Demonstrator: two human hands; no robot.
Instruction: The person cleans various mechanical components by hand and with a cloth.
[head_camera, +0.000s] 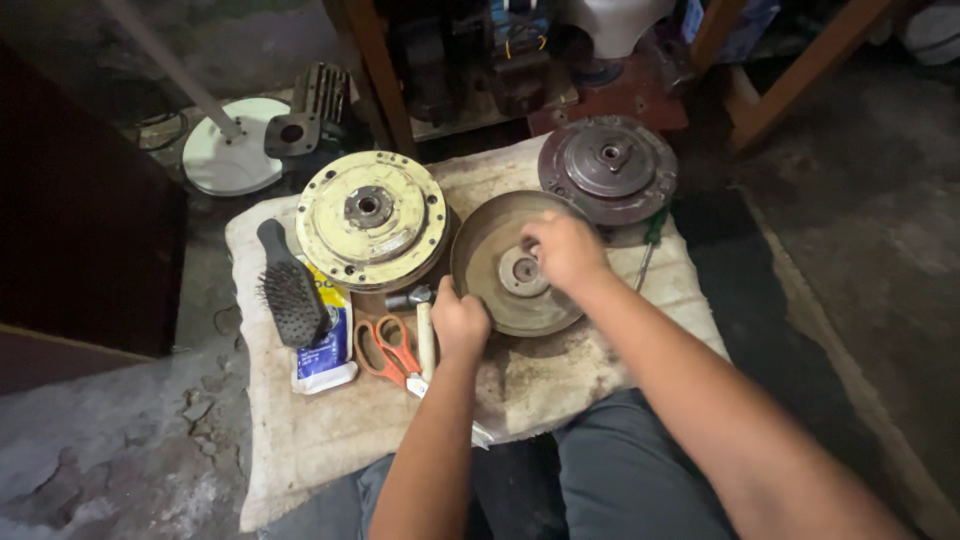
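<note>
Reaching forward from the bottom edge, both forearms stretch out over the grey-trousered knees (620, 480) toward a dirty pale cloth (330, 430) spread on the floor. The left hand (460, 322), knuckles up and wrist straight, is clamped on the near-left rim of a rusty round dish-shaped metal part (500, 262) that lies near the cloth's middle. The right hand (565, 250) comes in from the right, bent down at the wrist, its fingertips pinched together at the small hub in the dish's centre. Just left of the left hand lie orange-handled scissors (385, 350), a white stick (426, 340), a blue-and-white packet (325, 350) and a black hairbrush (290, 290). Farther off, a pale yellow round housing (372, 218) touches the dish's left side, and a dark reddish round housing (608, 168) sits beyond the right hand, a green-handled screwdriver (650, 240) beside it.
</note>
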